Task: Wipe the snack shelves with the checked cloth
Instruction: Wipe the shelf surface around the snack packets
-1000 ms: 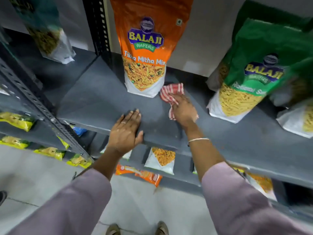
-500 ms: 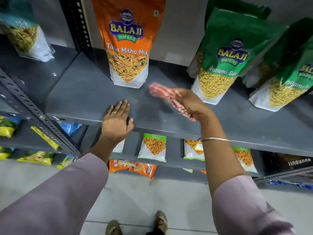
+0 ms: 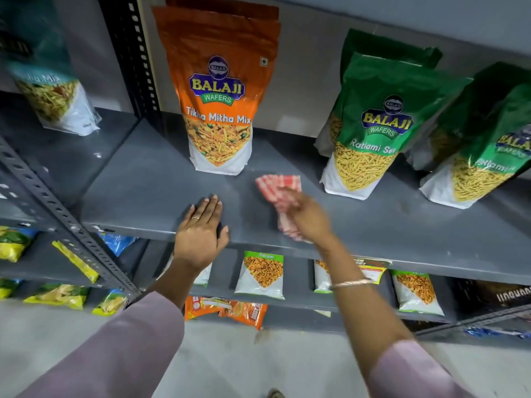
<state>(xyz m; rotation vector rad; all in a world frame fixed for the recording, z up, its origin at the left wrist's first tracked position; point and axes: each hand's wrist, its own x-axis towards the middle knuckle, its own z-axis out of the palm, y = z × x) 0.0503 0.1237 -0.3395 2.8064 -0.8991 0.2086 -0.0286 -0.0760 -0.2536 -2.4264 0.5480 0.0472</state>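
The right hand [image 3: 309, 214] grips the checked cloth [image 3: 280, 193] and rubs it on the grey shelf [image 3: 138, 185], in the gap between the orange snack bag [image 3: 219, 110] and the green snack bag [image 3: 370, 130]. The cloth is near the middle of the shelf, closer to the back than to the front edge. It looks blurry, so the hand is likely moving fast. The left hand [image 3: 201, 237] lies flat and empty on the front edge of the shelf, fingers spread.

This looks like the middle of the job. The bare part of this shelf is being wiped, but the spots under the bags and the right end of the shelf are probably not done. The lower shelves [image 3: 301, 300] with small packets are not being touched.

Compared with 0.5 seconds ago, the cloth is down on the shelf and not lifted. The left hand has stayed in its place.
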